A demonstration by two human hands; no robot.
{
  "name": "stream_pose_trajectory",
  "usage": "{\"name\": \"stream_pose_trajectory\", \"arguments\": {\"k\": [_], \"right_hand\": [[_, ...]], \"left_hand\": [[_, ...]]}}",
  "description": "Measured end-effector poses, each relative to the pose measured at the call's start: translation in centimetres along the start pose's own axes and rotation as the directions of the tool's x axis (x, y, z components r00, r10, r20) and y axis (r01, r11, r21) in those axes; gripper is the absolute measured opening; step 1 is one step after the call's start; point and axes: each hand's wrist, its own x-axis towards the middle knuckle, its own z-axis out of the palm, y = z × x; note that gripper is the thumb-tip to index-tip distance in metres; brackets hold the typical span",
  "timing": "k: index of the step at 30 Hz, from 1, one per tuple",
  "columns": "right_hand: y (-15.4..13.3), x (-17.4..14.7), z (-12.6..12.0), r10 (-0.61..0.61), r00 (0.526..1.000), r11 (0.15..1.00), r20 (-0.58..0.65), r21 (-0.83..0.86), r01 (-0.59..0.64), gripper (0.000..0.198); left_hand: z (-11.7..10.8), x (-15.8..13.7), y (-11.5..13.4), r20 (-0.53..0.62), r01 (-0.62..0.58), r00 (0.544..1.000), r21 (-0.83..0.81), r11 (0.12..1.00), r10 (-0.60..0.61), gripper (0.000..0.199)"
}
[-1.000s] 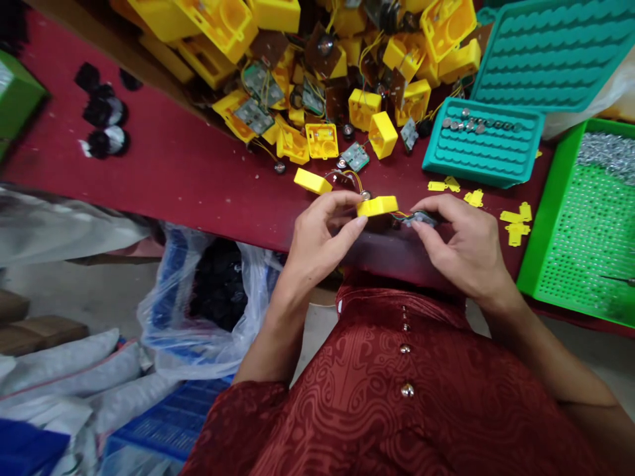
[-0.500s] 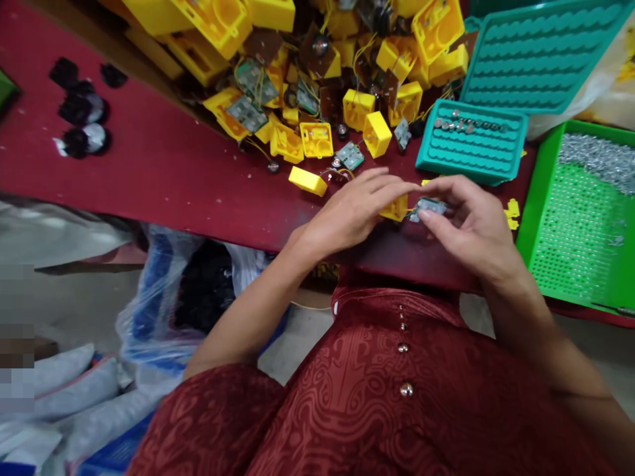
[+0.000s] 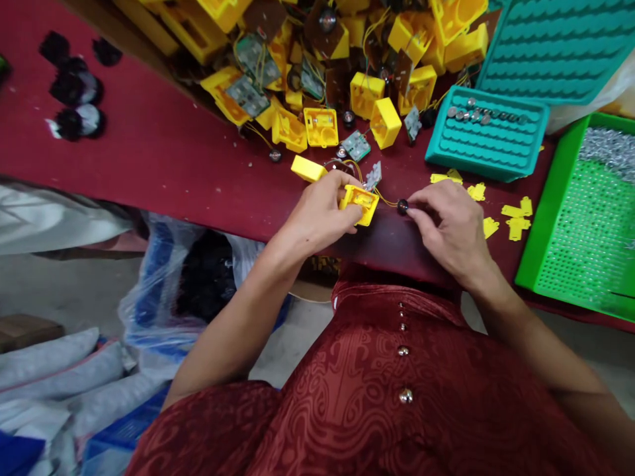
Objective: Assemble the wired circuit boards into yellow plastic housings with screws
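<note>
My left hand (image 3: 325, 210) grips a small yellow plastic case (image 3: 364, 203) by its left side, the open hollow facing up. Between thumb and fingertips, my right hand (image 3: 449, 228) pinches a small round black speaker (image 3: 402, 207). Yellow wires (image 3: 384, 196) run from the speaker toward the case and a small grey-green circuit board (image 3: 373, 176), which sits just behind the case. Another yellow case (image 3: 308, 169) lies beyond my left hand. Flat yellow covers (image 3: 516, 228) are scattered to the right of my right hand.
Many yellow cases with wired boards (image 3: 248, 94) are heaped at the back. A teal tray (image 3: 489, 142) holds button cells. On the right, a green basket (image 3: 533, 264) contains small metal parts. Black pieces (image 3: 74, 86) lie at left on the red tabletop (image 3: 163, 165).
My left hand has drawn back leftward with the yellow case, now in plain view. My right hand has let go of the circuit board and now pinches the speaker.
</note>
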Motion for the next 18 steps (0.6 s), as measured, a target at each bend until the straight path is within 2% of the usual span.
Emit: {"name": "stream_pose_trajectory", "arguments": {"k": [4, 7, 9, 11, 13, 15, 18], "right_hand": [[0.4, -0.5, 1.8, -0.033, 0.999, 0.992, -0.016, -0.126, 0.031, 0.022], [0.5, -0.1, 1.8, -0.022, 0.999, 0.999, -0.026, -0.040, 0.021, 0.023], [0.5, -0.2, 1.0, 0.056, 0.998, 0.994, -0.042, 0.097, -0.052, 0.022], [0.5, -0.6, -0.2, 0.188, 0.982, 0.963, -0.033, 0.200, -0.178, 0.019], [0.5, -1.5, -1.2, 0.270, 0.963, 0.945, -0.002, 0.191, -0.264, 0.016], [0.7, -2.5, -1.8, 0.250, 0.968, 0.965, -0.008, 0.087, -0.249, 0.009], [0.9, -4.0, -1.9, 0.139, 0.986, 0.989, -0.088, -0.034, -0.143, 0.014]], "left_hand": [[0.1, -0.3, 1.1, 0.117, 0.128, 0.987, -0.183, 0.975, -0.108, 0.037], [0.3, -0.8, 1.9, 0.191, 0.239, 0.965, -0.344, 0.908, -0.181, 0.033], [0.6, -1.3, 2.0, 0.237, 0.297, 0.949, -0.439, 0.848, -0.210, 0.032], [1.3, -1.9, 2.0, 0.291, 0.353, 0.929, -0.511, 0.784, -0.228, 0.030], [2.1, -2.6, 1.9, 0.349, 0.403, 0.907, -0.558, 0.725, -0.235, 0.026], [2.9, -3.2, 1.8, 0.394, 0.443, 0.887, -0.584, 0.680, -0.240, 0.023], [3.9, -3.9, 1.8, 0.434, 0.490, 0.863, -0.599, 0.633, -0.258, 0.018]]}}
